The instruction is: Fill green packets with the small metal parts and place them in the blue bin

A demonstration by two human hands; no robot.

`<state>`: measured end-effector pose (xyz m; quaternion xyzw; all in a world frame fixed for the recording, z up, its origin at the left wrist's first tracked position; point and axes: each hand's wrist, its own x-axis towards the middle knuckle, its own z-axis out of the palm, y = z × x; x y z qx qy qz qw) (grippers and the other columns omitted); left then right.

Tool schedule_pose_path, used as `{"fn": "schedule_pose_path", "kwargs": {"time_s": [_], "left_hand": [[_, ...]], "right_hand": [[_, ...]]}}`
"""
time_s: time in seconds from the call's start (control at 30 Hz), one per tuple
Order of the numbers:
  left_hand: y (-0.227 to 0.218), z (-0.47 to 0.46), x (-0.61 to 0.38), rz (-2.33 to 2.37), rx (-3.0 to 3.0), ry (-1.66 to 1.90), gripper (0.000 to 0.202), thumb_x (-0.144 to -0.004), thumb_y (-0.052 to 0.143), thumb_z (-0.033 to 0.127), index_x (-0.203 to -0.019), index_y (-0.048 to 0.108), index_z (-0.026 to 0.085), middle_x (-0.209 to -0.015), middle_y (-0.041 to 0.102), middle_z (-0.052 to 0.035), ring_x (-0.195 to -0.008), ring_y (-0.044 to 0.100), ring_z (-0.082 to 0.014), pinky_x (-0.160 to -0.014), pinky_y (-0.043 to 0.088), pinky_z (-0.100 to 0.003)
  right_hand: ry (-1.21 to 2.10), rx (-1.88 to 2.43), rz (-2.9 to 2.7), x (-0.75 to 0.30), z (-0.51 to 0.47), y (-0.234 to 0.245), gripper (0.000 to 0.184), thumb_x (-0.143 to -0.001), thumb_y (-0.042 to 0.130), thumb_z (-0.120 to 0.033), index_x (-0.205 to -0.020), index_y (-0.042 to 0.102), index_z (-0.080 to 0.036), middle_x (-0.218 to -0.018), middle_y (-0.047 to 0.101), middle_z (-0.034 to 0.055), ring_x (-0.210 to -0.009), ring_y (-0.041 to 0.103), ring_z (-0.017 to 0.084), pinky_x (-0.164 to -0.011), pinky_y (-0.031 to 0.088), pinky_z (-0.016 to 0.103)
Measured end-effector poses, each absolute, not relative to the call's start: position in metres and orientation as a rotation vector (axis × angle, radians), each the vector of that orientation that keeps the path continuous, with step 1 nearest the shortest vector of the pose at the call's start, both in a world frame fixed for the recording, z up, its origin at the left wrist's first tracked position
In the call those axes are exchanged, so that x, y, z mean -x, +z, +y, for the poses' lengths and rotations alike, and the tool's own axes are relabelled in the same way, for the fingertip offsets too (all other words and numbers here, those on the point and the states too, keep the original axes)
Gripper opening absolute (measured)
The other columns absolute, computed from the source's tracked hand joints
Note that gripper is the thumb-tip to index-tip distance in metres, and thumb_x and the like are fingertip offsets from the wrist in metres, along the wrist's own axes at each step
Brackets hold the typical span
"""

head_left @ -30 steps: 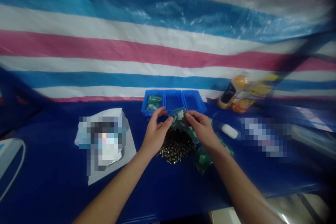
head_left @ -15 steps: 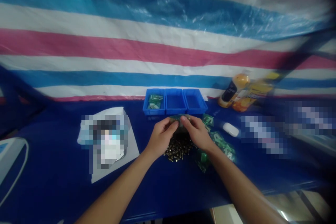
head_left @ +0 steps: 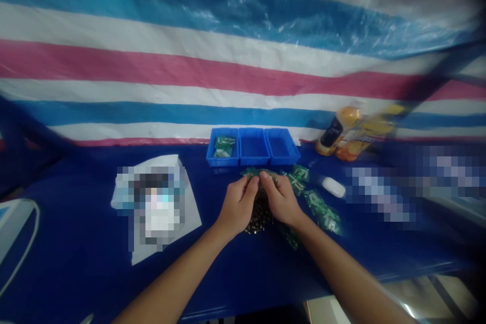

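My left hand and my right hand meet at the middle of the table, their fingers pinching the top of a green translucent packet. Beneath my hands lies a heap of small brass-coloured screws, partly hidden by them. It is unclear whether the screws lie inside the packet. More green packets lie close to my right hand. A blue three-compartment tray stands just beyond my hands, with several green packets in its left compartment.
A dark blue sheet covers the table, with a striped tarp behind it. Yellow-orange bottles stand at back right, near a white oval object. A white sheet lies left, under a pixelated item.
My hands have come closer together around the green packet, and my left hand has moved right. The packet now looks gathered between them, and the loose green packets at right are more visible.
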<state>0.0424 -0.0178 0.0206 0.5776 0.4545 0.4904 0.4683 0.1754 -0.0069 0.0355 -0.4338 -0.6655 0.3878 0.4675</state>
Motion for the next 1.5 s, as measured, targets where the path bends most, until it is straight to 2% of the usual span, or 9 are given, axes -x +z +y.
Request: {"fn": "schedule_pose_path", "kwargs": {"time_s": [0.57,0.67,0.83,1.03,1.17,1.23,1.33,1.4,1.5], "left_hand": [[0.021,-0.019,-0.042,1.072,-1.414,1.197,0.033,-0.094,0.048,0.045,-0.081,0.059,0.017,-0.066,0.053,0.0003,-0.056,0.040,-0.0112,-0.051,0.032,-0.024],[0.023,-0.018,-0.041,1.050,-1.392,1.186,0.034,-0.093,0.048,0.046,-0.078,0.057,0.017,-0.063,0.047,0.0016,-0.055,0.037,-0.0104,-0.051,0.031,-0.024],[0.027,-0.016,-0.041,0.946,-1.326,1.154,0.041,-0.094,0.044,0.050,-0.070,0.050,0.017,-0.060,0.042,0.0026,-0.056,0.040,-0.0108,-0.054,0.033,-0.025],[0.031,-0.014,-0.036,0.938,-1.333,1.142,0.035,-0.089,0.056,0.047,-0.071,0.049,0.018,-0.058,0.043,0.0044,-0.053,0.041,-0.0086,-0.052,0.033,-0.023],[0.044,0.005,-0.020,1.094,-1.310,1.283,0.035,-0.088,0.057,0.047,-0.070,0.051,0.018,-0.058,0.047,0.0032,-0.051,0.042,-0.0087,-0.049,0.032,-0.023],[0.055,0.021,-0.006,1.197,-1.277,1.388,0.036,-0.087,0.057,0.049,-0.069,0.050,0.019,-0.060,0.049,0.0021,-0.051,0.043,-0.0092,-0.047,0.031,-0.023],[0.073,0.043,0.018,1.506,-1.453,1.349,0.040,-0.087,0.052,0.054,-0.067,0.053,0.019,-0.062,0.054,-0.0008,-0.052,0.046,-0.0121,-0.049,0.033,-0.025],[0.079,0.052,0.031,1.893,-1.647,1.300,0.042,-0.084,0.053,0.057,-0.066,0.057,0.019,-0.062,0.058,-0.0027,-0.057,0.050,-0.0158,-0.056,0.038,-0.029],[0.078,0.053,0.043,2.274,-1.728,1.327,0.040,-0.085,0.051,0.058,-0.075,0.062,0.021,-0.068,0.063,-0.0038,-0.066,0.056,-0.0205,-0.067,0.041,-0.033]], "right_hand": [[0.821,1.051,-1.748,-0.177,-0.008,0.036,0.044,-0.098,0.036,-0.042,-0.061,0.034,-0.019,-0.057,0.033,-0.0036,-0.053,0.032,0.010,-0.053,0.027,0.025],[0.835,1.046,-1.732,-0.177,-0.010,0.039,0.045,-0.098,0.037,-0.042,-0.059,0.037,-0.020,-0.055,0.035,-0.0032,-0.052,0.034,0.010,-0.053,0.029,0.025],[1.046,1.034,-1.663,-0.178,-0.009,0.043,0.055,-0.097,0.034,-0.050,-0.054,0.049,-0.019,-0.051,0.047,-0.0001,-0.051,0.045,0.013,-0.057,0.040,0.026],[0.978,1.125,-1.540,-0.185,-0.002,0.037,0.049,-0.093,0.040,-0.058,-0.066,0.051,-0.018,-0.059,0.049,-0.0008,-0.057,0.045,0.013,-0.056,0.038,0.025],[1.084,1.014,-1.502,-0.189,0.003,0.038,0.048,-0.096,0.025,-0.058,-0.099,0.054,-0.020,-0.060,0.043,-0.0028,-0.057,0.045,0.015,-0.059,0.040,0.028],[1.119,0.977,-1.480,-0.193,0.006,0.040,0.047,-0.097,0.026,-0.056,-0.110,0.052,-0.019,-0.060,0.043,-0.0037,-0.056,0.046,0.014,-0.060,0.041,0.028],[1.140,1.043,-1.505,-0.198,0.010,0.043,0.041,-0.095,0.037,-0.054,-0.106,0.056,-0.019,-0.062,0.046,-0.0037,-0.058,0.046,0.013,-0.059,0.040,0.026],[1.143,1.120,-1.552,-0.202,0.013,0.044,0.037,-0.093,0.044,-0.054,-0.098,0.058,-0.020,-0.062,0.046,-0.0041,-0.057,0.045,0.012,-0.055,0.037,0.025],[1.076,1.223,-1.645,-0.207,0.015,0.043,0.036,-0.091,0.048,-0.054,-0.089,0.059,-0.019,-0.062,0.047,-0.0038,-0.055,0.042,0.011,-0.052,0.033,0.024]]}}
